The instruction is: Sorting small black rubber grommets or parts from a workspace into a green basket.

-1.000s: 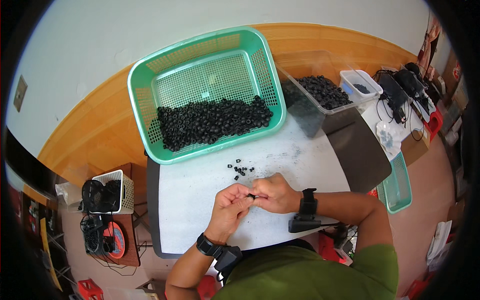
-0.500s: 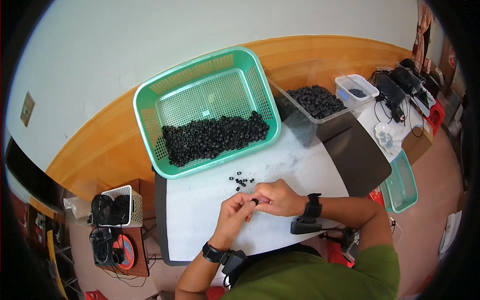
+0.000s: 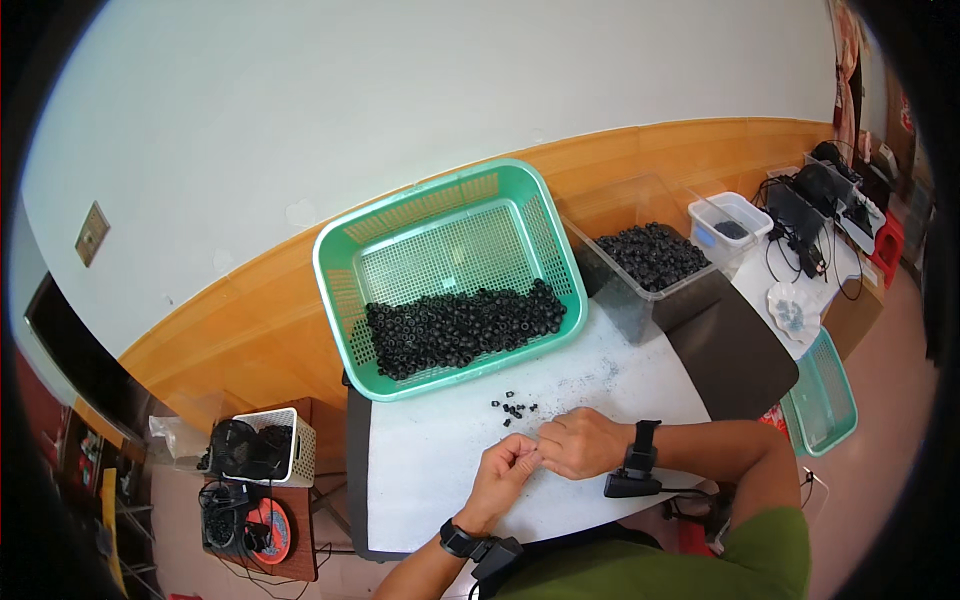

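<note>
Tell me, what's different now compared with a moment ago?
The scene sits lower and further right, as if the camera tilted. The black piece that was between the left hand and right hand no longer shows; whether it's held, I can't tell. The hands stay together; the green basket and loose black pieces stayed put.

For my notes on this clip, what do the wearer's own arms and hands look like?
The left hand and right hand are ungloved. Each wrist wears a black strap carrying a black, boxy module; a thin dark cable shows beside the right one. The right arm has a short olive-green sleeve.
</note>
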### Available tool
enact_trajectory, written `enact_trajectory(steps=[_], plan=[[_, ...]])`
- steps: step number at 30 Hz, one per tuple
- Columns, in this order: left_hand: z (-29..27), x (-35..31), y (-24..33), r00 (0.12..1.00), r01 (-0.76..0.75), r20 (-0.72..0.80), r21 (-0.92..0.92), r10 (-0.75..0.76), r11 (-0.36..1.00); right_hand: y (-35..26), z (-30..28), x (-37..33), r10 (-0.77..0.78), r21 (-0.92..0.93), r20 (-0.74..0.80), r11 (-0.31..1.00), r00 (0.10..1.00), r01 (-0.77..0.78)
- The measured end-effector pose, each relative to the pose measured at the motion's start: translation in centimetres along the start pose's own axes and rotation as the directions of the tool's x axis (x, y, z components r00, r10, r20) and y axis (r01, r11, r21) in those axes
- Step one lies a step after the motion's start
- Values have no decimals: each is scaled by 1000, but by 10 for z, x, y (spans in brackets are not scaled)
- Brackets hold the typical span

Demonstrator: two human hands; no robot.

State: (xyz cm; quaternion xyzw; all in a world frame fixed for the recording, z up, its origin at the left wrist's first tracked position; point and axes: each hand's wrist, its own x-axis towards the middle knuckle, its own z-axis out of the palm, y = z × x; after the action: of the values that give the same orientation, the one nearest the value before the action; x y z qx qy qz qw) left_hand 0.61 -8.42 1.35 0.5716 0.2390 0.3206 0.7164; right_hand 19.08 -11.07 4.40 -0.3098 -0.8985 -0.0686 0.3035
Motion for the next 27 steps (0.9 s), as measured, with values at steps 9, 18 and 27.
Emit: enact_trajectory(steps=[9, 18, 27], plan=[[-1, 2, 10, 992, 125, -6, -48, -125, 991, 12, -49, 13, 29, -262, -17, 964, 999, -33], [3, 6, 6, 981, 112, 137, 190, -140, 975, 108, -153, 0, 534, -485, -322, 616, 782, -621], [1, 2, 9, 980, 151, 111, 113, -163, 982, 69, -62, 35, 373, -277, 199, 908, 906, -313]])
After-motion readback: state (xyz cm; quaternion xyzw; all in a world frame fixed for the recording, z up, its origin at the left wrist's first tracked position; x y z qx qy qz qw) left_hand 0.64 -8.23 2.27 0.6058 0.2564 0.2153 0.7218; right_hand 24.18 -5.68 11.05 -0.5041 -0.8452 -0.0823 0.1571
